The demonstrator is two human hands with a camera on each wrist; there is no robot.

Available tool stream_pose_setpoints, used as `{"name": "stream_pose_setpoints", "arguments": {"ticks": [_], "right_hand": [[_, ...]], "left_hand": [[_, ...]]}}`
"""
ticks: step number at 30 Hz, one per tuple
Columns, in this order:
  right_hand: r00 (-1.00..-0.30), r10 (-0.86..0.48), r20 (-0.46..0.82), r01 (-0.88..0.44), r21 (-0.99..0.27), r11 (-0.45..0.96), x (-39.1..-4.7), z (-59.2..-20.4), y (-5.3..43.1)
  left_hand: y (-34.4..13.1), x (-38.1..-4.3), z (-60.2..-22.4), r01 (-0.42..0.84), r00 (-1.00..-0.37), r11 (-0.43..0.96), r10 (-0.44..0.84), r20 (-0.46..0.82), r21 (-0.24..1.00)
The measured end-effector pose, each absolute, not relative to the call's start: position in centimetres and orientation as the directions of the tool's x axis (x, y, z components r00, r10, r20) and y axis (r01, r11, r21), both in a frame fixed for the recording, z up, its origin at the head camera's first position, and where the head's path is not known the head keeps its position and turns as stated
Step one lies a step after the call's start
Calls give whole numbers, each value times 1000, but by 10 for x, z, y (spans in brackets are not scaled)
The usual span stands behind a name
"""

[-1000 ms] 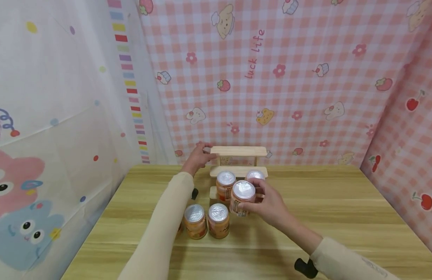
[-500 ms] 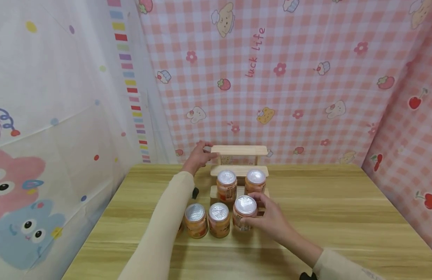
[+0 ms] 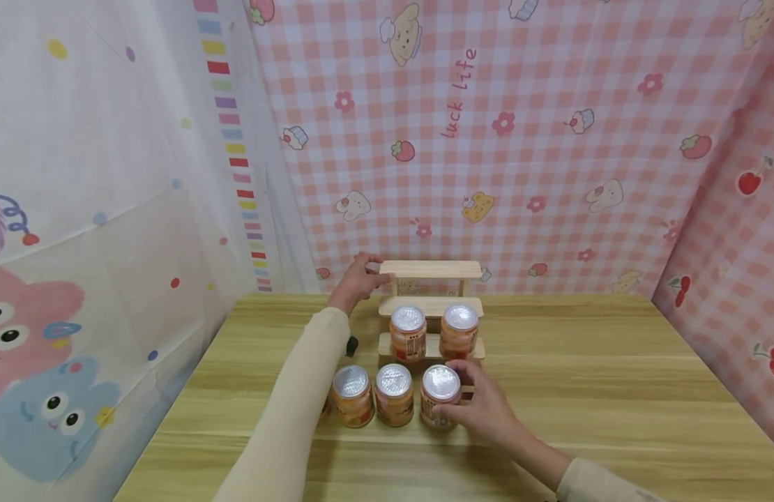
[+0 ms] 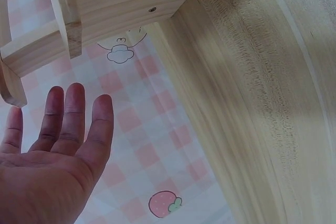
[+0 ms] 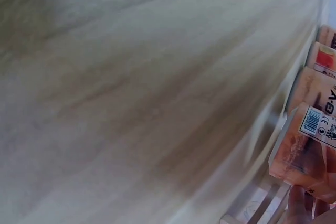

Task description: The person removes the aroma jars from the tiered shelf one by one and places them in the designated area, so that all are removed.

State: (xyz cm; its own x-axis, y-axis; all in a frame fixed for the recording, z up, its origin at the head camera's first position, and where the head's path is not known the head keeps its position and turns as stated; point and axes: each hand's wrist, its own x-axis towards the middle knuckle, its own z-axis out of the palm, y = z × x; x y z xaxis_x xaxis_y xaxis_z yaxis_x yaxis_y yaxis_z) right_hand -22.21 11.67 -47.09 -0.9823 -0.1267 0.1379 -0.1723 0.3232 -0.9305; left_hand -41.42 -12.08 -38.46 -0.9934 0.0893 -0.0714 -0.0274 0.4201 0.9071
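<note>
My right hand [image 3: 484, 408] grips an orange can [image 3: 441, 383] with a silvery lid, thumb at the front and fingers behind. The can stands upright on the table at the right end of a front row. To its left are two similar cans, the nearest one [image 3: 395, 394] a small gap away. In the right wrist view the held can [image 5: 307, 148] shows a barcode, with fingertips at its lower edge. My left hand [image 3: 360, 280] is at the left end of the small tiered wooden shelf [image 3: 431, 269], its fingers extended and fingertips right at the top board.
Two more cans, left [image 3: 408, 333] and right [image 3: 459, 331], stand side by side on the shelf's lowest board. Another can [image 3: 325, 410] is mostly hidden behind the left sleeve [image 3: 293, 404]. A pink checked cloth [image 3: 550, 160] hangs behind the wooden table [image 3: 581, 376].
My right hand has brought the can down and toward me, from in front of the shelf's lowest board to the table beside the front row. My left hand stays at the shelf.
</note>
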Motion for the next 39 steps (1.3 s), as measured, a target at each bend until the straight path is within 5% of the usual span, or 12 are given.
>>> {"name": "stream_pose_setpoints", "arguments": {"ticks": [16, 39], "right_hand": [[-972, -187, 140, -190, -937, 292, -217, -481, 121], [-975, -95, 202, -221, -928, 301, -228, -449, 142]], "left_hand": [[-119, -412, -383, -36, -993, 406, 88, -79, 913], [-119, -409, -379, -41, -993, 431, 86, -86, 902]]}}
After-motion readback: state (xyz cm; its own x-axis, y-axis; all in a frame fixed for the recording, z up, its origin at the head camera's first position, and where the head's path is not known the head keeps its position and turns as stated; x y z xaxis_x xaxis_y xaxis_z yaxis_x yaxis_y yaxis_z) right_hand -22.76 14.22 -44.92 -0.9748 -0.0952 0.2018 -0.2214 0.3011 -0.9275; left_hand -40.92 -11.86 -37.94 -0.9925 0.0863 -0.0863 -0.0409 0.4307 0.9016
